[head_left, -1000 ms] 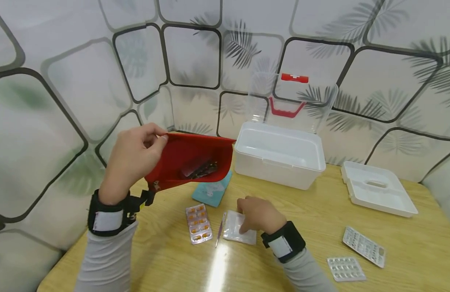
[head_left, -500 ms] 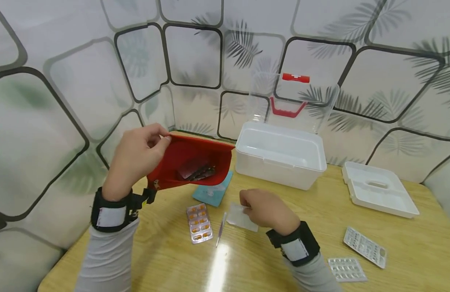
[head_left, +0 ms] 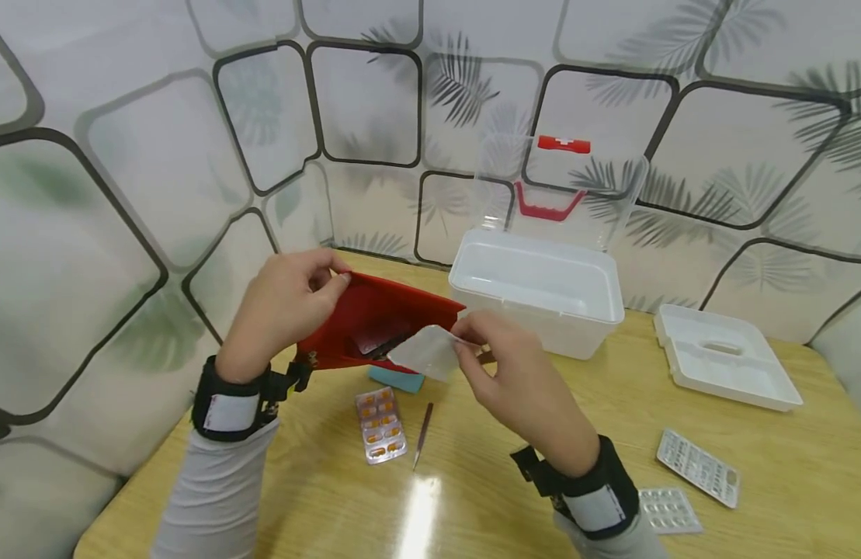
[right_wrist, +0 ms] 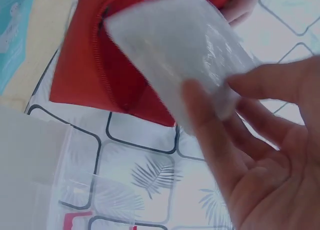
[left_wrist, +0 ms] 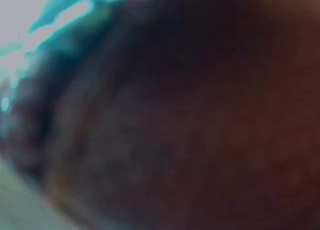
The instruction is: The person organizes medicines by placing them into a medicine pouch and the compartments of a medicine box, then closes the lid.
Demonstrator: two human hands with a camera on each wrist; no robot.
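a flat, rectangular, translucent white plastic packet (head_left: 426, 351) is at the mouth of a red zippered pouch (head_left: 332, 335), its far corner overlapping the opening in the head view; whether that corner is inside i cannot tell; the right hand (head_left: 517, 380) pinches the packet's near edge between thumb and fingers; the left hand (head_left: 283, 307) grips the pouch's upper edge and holds it tilted, mouth gaping, above the table (head_left: 318, 473); the left wrist view is too dark and blurred to read; inside the pouch lie small dark and pinkish flat items (head_left: 377, 339), hard to make out; partly hidden below the pouch is a light-blue flat packet (head_left: 397, 379); nearer lie a blister pack of orange capsules (head_left: 381, 427) and, just beside it, a slim, pointed, purplish tool (head_left: 423, 436); behind the right hand stands a white plastic box (head_left: 580, 332), its clear lid raised and bearing a red handle (head_left: 547, 211); farther right are a white compartmented tray (head_left: 737, 380) and two silver blister packs (head_left: 699, 467), the nearer one partly covered by the right wrist's black strap (head_left: 598, 497).
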